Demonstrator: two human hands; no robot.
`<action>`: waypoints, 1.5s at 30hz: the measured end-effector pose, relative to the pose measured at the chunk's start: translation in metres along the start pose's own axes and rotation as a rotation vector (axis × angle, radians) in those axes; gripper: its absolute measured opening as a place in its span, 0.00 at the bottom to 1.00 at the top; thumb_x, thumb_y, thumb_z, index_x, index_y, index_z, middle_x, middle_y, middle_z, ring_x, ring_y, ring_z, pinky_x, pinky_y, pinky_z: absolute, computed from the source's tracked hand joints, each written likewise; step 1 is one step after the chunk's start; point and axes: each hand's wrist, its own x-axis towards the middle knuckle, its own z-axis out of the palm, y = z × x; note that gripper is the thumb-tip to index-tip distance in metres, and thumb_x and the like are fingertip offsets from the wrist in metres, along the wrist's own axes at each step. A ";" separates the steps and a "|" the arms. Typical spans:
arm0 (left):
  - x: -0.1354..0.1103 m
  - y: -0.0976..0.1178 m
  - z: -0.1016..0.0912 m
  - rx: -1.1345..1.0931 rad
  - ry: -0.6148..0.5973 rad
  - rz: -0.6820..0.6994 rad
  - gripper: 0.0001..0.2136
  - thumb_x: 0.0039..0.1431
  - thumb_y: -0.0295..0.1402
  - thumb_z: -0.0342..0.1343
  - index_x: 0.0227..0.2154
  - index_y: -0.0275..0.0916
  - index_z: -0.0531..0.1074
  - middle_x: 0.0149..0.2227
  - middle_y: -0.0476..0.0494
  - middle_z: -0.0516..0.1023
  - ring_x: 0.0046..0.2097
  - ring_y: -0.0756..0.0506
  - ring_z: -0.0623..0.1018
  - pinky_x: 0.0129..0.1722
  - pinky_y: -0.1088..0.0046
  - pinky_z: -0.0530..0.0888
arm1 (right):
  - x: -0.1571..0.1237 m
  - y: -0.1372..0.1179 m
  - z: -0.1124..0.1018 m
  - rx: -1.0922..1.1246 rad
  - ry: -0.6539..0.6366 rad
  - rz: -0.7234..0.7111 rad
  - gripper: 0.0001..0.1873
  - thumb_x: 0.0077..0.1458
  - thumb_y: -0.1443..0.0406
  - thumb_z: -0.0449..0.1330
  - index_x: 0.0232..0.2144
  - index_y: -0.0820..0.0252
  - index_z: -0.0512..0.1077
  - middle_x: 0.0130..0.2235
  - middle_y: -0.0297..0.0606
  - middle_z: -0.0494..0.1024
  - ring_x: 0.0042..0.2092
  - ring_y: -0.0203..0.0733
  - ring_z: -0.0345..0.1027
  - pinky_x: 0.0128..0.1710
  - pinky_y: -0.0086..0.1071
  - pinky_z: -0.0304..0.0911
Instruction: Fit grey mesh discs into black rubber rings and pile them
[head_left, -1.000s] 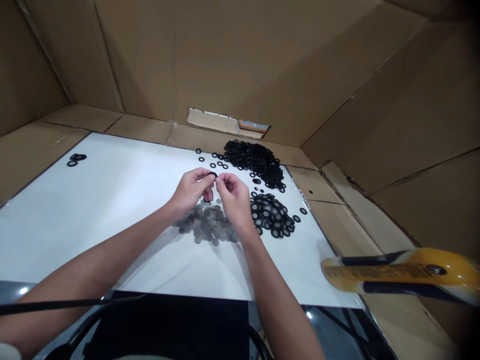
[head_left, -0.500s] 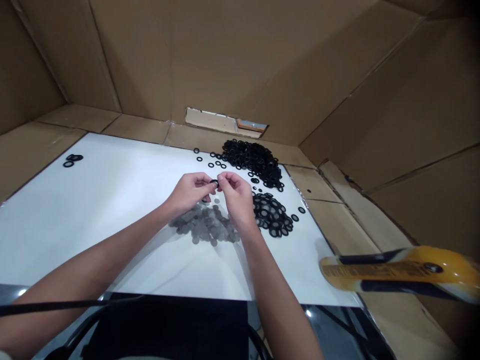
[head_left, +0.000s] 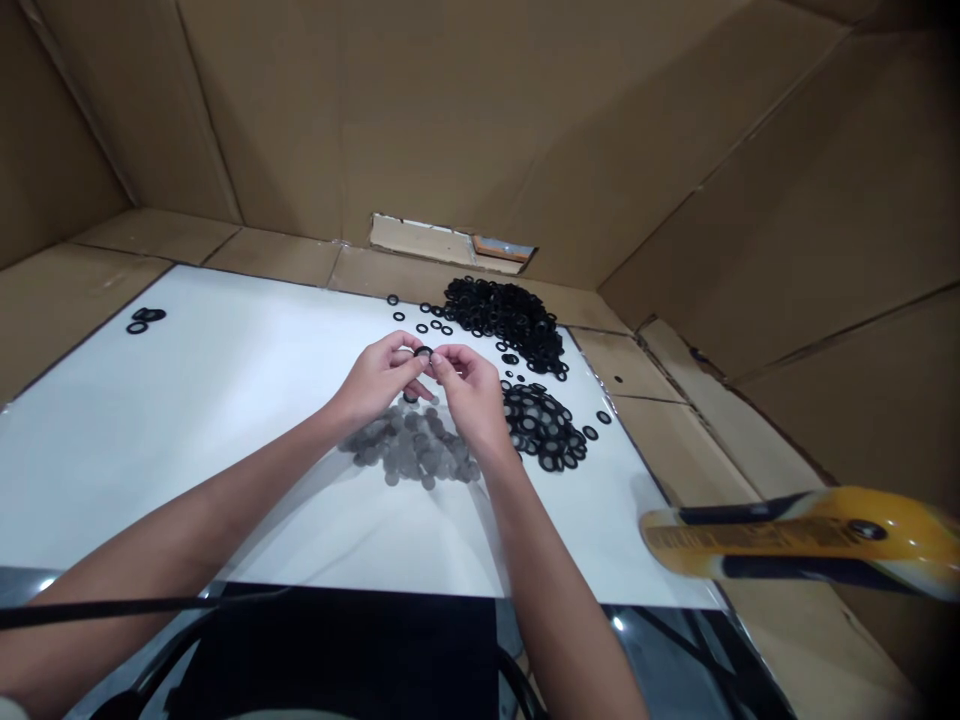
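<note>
Between my two hands is a black ring (head_left: 424, 352), apparently with a grey disc in it. My left hand (head_left: 382, 375) pinches its left side, thumb on top. From the right, the thumb and fingertips of my right hand (head_left: 469, 385) are closed on the same ring. Under my hands lies a loose spread of grey mesh-like discs (head_left: 420, 450). Another black ring (head_left: 409, 397) shows just below my left fingers. To the right of my right hand is a heap of black rings with grey centres (head_left: 544, 425).
A large pile of black rings (head_left: 502, 315) stands at the back right, with several strays beside it. A few rings (head_left: 142, 320) lie at the far left of the white sheet (head_left: 187, 400). A yellow and dark bottle-like object (head_left: 787, 540) is at the right. Cardboard walls (head_left: 450, 120) surround the table.
The ring in my fingers has moved slightly up and left and is turned flatter, showing more of its face. My right hand has shifted a little left.
</note>
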 end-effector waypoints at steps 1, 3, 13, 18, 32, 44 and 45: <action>0.000 0.000 0.000 -0.004 -0.009 -0.002 0.11 0.57 0.34 0.61 0.39 0.38 0.66 0.29 0.49 0.80 0.27 0.47 0.82 0.30 0.73 0.75 | 0.000 0.000 0.000 0.004 -0.006 0.003 0.10 0.55 0.57 0.60 0.32 0.59 0.72 0.32 0.36 0.77 0.38 0.42 0.72 0.42 0.36 0.67; 0.001 -0.001 -0.001 -0.011 -0.027 0.000 0.11 0.58 0.35 0.60 0.39 0.38 0.65 0.31 0.47 0.81 0.28 0.46 0.83 0.31 0.73 0.76 | 0.000 0.001 -0.001 0.017 -0.022 0.014 0.11 0.56 0.57 0.60 0.32 0.59 0.71 0.33 0.36 0.76 0.39 0.42 0.72 0.40 0.35 0.67; -0.001 -0.003 -0.004 0.006 -0.094 0.122 0.14 0.61 0.42 0.59 0.41 0.42 0.61 0.31 0.50 0.80 0.32 0.47 0.84 0.34 0.73 0.75 | -0.003 -0.006 -0.001 -0.005 0.013 -0.102 0.08 0.58 0.58 0.58 0.35 0.55 0.68 0.37 0.36 0.71 0.43 0.43 0.70 0.44 0.35 0.67; -0.002 -0.001 -0.004 0.024 -0.085 0.151 0.12 0.63 0.40 0.57 0.40 0.42 0.60 0.30 0.54 0.77 0.30 0.49 0.83 0.35 0.74 0.75 | -0.006 -0.014 -0.001 -0.069 0.045 -0.178 0.05 0.57 0.60 0.60 0.34 0.55 0.70 0.39 0.38 0.72 0.44 0.44 0.68 0.45 0.37 0.67; -0.003 -0.001 -0.005 0.209 0.003 0.265 0.06 0.63 0.35 0.55 0.41 0.41 0.68 0.35 0.50 0.71 0.28 0.53 0.74 0.28 0.79 0.73 | -0.009 -0.012 -0.002 -0.257 0.020 -0.238 0.04 0.57 0.63 0.61 0.36 0.56 0.71 0.39 0.38 0.75 0.44 0.45 0.70 0.45 0.38 0.66; 0.001 -0.010 -0.002 0.185 0.047 0.150 0.08 0.62 0.38 0.57 0.38 0.38 0.69 0.34 0.49 0.73 0.28 0.52 0.75 0.24 0.78 0.76 | -0.009 -0.003 0.005 -0.107 0.060 -0.103 0.07 0.58 0.60 0.60 0.33 0.58 0.71 0.33 0.36 0.77 0.36 0.42 0.73 0.39 0.35 0.66; -0.001 -0.009 -0.002 0.209 0.052 0.145 0.08 0.62 0.38 0.56 0.38 0.38 0.69 0.32 0.50 0.73 0.26 0.53 0.74 0.24 0.78 0.76 | -0.010 -0.003 0.006 -0.128 0.082 -0.104 0.07 0.58 0.60 0.60 0.33 0.58 0.71 0.33 0.36 0.77 0.36 0.42 0.72 0.38 0.34 0.66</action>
